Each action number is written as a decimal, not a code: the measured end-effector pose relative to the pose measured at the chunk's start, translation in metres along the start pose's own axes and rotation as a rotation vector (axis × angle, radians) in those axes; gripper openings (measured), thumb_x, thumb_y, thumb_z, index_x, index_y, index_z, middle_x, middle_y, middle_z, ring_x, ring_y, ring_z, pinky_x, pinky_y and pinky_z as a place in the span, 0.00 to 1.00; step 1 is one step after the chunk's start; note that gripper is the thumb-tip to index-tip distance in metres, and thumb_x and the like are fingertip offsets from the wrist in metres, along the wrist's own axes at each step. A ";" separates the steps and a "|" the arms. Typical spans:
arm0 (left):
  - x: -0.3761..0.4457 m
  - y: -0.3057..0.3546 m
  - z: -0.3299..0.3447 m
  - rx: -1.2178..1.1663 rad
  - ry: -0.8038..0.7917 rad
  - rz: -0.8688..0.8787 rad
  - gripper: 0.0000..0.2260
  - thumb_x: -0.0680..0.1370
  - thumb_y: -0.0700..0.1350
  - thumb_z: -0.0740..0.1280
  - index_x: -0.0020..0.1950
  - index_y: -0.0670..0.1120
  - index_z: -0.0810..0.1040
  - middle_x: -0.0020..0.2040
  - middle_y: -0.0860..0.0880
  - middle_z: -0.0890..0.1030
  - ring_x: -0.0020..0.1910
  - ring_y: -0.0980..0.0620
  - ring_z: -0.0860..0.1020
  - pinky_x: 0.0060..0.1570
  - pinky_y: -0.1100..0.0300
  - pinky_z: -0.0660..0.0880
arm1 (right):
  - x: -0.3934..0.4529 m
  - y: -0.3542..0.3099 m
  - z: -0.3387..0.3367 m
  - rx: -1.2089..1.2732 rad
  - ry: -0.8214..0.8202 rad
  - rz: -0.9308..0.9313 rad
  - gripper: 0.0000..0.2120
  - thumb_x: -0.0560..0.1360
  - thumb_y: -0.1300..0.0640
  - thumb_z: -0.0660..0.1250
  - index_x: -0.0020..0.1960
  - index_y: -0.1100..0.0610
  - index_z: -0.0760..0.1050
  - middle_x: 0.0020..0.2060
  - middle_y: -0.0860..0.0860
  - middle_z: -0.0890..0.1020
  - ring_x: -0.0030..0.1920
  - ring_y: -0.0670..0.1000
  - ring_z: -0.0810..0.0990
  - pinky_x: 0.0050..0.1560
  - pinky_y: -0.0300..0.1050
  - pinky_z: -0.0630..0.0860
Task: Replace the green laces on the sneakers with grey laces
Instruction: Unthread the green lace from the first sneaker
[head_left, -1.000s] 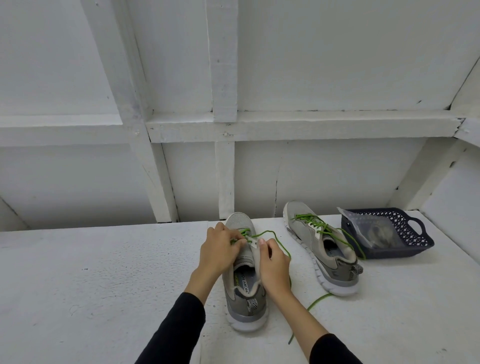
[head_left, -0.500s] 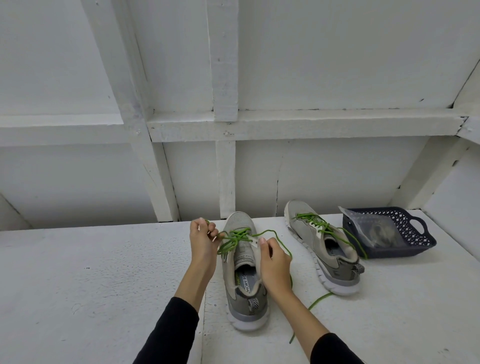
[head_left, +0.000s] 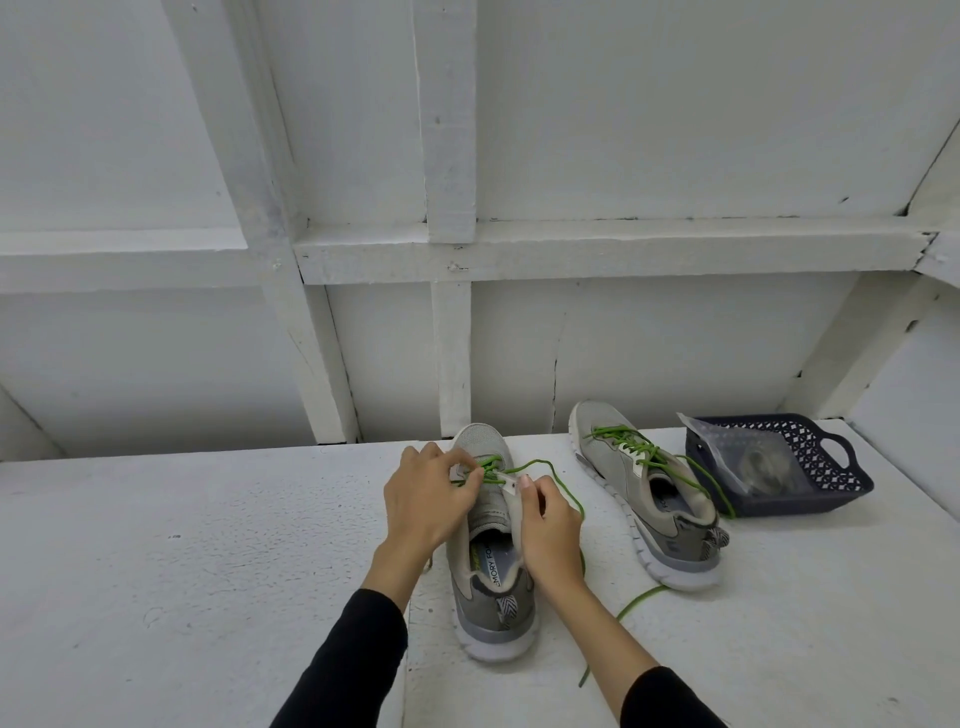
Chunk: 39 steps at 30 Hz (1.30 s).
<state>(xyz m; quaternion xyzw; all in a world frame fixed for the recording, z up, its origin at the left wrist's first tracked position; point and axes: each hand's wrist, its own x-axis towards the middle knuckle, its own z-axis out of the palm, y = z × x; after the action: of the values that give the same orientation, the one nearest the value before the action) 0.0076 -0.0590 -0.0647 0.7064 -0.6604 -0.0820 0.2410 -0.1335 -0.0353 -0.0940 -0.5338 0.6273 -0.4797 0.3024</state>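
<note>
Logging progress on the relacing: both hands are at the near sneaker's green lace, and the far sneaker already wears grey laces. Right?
Not quite. In the head view the far sneaker still has its green laces. Both hands, left hand and right hand, are at the near sneaker.

My sneaker (head_left: 485, 525) was matt grey mesh cloth; the table (head_left: 208, 561) rough painted white; the basket (head_left: 810, 467) perforated plastic.
</note>
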 end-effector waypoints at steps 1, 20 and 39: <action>0.001 -0.001 0.003 0.023 -0.022 0.012 0.10 0.77 0.60 0.62 0.51 0.61 0.80 0.44 0.56 0.71 0.50 0.54 0.66 0.42 0.58 0.66 | 0.000 0.000 0.000 -0.001 0.001 0.002 0.18 0.82 0.53 0.59 0.34 0.52 0.64 0.28 0.48 0.70 0.29 0.45 0.66 0.30 0.37 0.65; -0.010 -0.001 0.008 -0.913 0.190 -0.459 0.05 0.77 0.40 0.62 0.42 0.41 0.69 0.37 0.47 0.82 0.39 0.49 0.77 0.40 0.54 0.71 | 0.000 0.001 -0.002 0.008 -0.006 0.001 0.18 0.82 0.53 0.59 0.34 0.54 0.63 0.27 0.48 0.68 0.28 0.45 0.64 0.29 0.37 0.63; -0.012 0.008 0.004 -0.354 -0.075 -0.230 0.08 0.78 0.54 0.63 0.51 0.52 0.76 0.53 0.53 0.74 0.51 0.53 0.74 0.47 0.56 0.68 | 0.004 0.002 -0.001 0.024 -0.019 0.044 0.16 0.81 0.53 0.62 0.36 0.58 0.68 0.30 0.50 0.72 0.31 0.47 0.69 0.32 0.34 0.66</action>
<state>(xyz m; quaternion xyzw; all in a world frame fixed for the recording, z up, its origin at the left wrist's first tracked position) -0.0024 -0.0484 -0.0669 0.7202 -0.5591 -0.2501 0.3258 -0.1359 -0.0388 -0.0949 -0.5207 0.6302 -0.4755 0.3249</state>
